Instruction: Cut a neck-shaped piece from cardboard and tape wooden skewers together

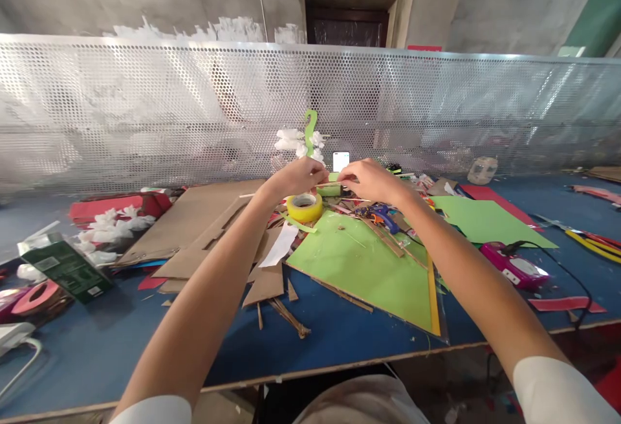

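My left hand (301, 175) and my right hand (367, 177) are both closed in a pinch, facing each other above the middle of the pile. A thin, light stick (330, 184) runs between their fingertips. Just beneath it lies a green piece (330, 189), partly covered by the fingers. Close below my left hand is a roll of yellow tape (305, 208). A blue glue gun (383, 217) with an orange part rests below my right hand. Behind the hands rises a green hook-shaped strip (310, 126) with white puffs (290, 139) around it.
Green sheets (369, 268) and brown cardboard (194, 223) cover much of the blue table (330, 346). A magenta power socket (514, 265), scissors (589, 243) and a corded plug lie right. A dark green box (65, 267) stands left. A perforated metal screen (169, 107) borders the back.
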A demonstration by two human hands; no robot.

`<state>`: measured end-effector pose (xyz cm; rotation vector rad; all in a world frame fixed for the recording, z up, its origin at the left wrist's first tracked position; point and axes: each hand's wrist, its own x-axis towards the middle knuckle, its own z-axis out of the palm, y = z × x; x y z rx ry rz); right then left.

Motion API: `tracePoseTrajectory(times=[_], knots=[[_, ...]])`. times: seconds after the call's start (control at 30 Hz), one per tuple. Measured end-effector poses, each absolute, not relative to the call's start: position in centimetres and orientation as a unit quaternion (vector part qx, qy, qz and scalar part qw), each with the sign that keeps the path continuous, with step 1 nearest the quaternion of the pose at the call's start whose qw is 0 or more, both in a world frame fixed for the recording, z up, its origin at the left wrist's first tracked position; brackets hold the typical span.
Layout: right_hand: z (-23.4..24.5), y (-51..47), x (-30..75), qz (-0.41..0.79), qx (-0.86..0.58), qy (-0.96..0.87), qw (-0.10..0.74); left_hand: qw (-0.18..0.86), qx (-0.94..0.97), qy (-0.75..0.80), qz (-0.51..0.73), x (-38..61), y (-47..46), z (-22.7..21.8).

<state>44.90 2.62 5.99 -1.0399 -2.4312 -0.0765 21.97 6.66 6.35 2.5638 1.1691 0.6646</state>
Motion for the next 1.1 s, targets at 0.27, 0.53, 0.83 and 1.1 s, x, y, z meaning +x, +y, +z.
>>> tracePoseTrajectory(times=[0.27,0.53,0.83,1.1], knots=[[6.3,2.7,45.0,0.0,-0.388,-0.889,0.243,0.159,0.858,0.395,0.288,21.8,7.3,5.6],[6.4,2.8,45.1,0.016,-0.383,-0.889,0.248,0.138,0.868,0.382,0.285,21.9,6.7,5.8],[6.3,3.1,45.4,0.026,-0.383,-0.887,0.256,0.087,0.903,0.344,0.241,22.5,5.3,6.8],[6.7,2.5,45.1,-0.003,-0.385,-0.892,0.238,0.097,0.896,0.361,0.239,22.7,5.5,6.7]])
